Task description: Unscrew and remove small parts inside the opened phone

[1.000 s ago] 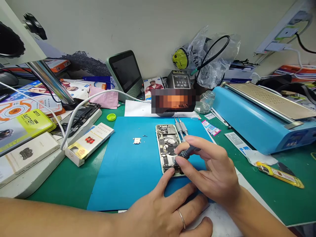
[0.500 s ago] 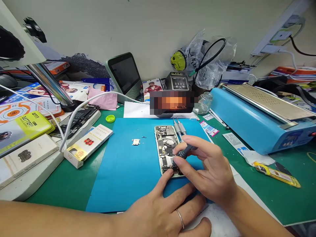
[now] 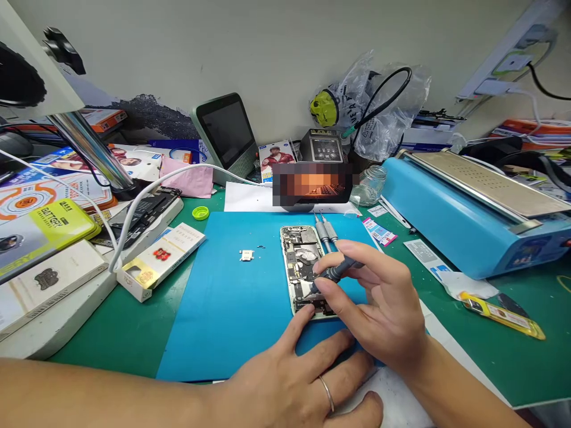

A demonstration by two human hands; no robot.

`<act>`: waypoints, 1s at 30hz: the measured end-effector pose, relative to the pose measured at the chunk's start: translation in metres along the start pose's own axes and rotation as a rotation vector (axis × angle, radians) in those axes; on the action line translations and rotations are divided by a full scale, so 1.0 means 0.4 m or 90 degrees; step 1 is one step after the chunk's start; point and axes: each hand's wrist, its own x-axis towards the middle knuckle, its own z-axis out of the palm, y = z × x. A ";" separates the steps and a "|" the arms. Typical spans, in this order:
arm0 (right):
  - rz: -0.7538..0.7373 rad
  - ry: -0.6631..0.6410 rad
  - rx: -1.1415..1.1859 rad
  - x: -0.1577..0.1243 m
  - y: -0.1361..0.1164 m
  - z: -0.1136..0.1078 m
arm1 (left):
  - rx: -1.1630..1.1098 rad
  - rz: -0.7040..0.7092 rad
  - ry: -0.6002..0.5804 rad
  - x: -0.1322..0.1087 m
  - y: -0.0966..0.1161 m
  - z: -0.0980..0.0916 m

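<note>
1. Green counter (image 3: 495, 362) against pale wall (image 3: 267, 59); blue mat (image 3: 232, 315) laid on it, paper under mat's R side.
2. Opened phone (image 3: 303, 238), w/ its innards bare, lies flat on mat, R of ctr, long side running away from person.
3. R hand (image 3: 383, 297): grip closed on grey screwdriver (image 3: 335, 272), pinched btwn thumb & fingers. Shaft angles down to phone's lower half; tip contact too small to tell.
4. L hand (image 3: 298, 380): palm down, ring (image 3: 327, 393) on one finger. Grip open, fingers spread; one fingertip on phone's near end. Thumb hidden.
5. Two grey screwdrivers (image 3: 329, 229) side by side on mat, just R of phone's far end.
6. Small metal part (image 3: 246, 255) on mat, L of phone, tiny dark bit (image 3: 261, 246) near it.
7. L of mat: white/gold box (image 3: 165, 255); green cap (image 3: 200, 212) near mat's far L corner.
8. Behind mat: blurred-out screen (image 3: 312, 184), glass jar (image 3: 372, 181) just R of it.
9. Far R: big blue machine (image 3: 450, 220), metal plate (image 3: 495, 184) on top.
</note>
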 end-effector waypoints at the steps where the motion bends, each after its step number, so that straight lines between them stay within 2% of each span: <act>1: -0.005 -0.004 -0.001 0.000 -0.001 0.002 | -0.001 0.000 0.003 0.001 0.000 0.001; 24: -0.057 -0.075 -0.008 0.004 0.004 0.014 | -0.016 -0.008 0.020 0.008 -0.001 0.005; 30: -0.109 -0.084 -0.023 0.018 0.001 0.010 | -0.007 -0.007 0.008 0.008 -0.002 -0.002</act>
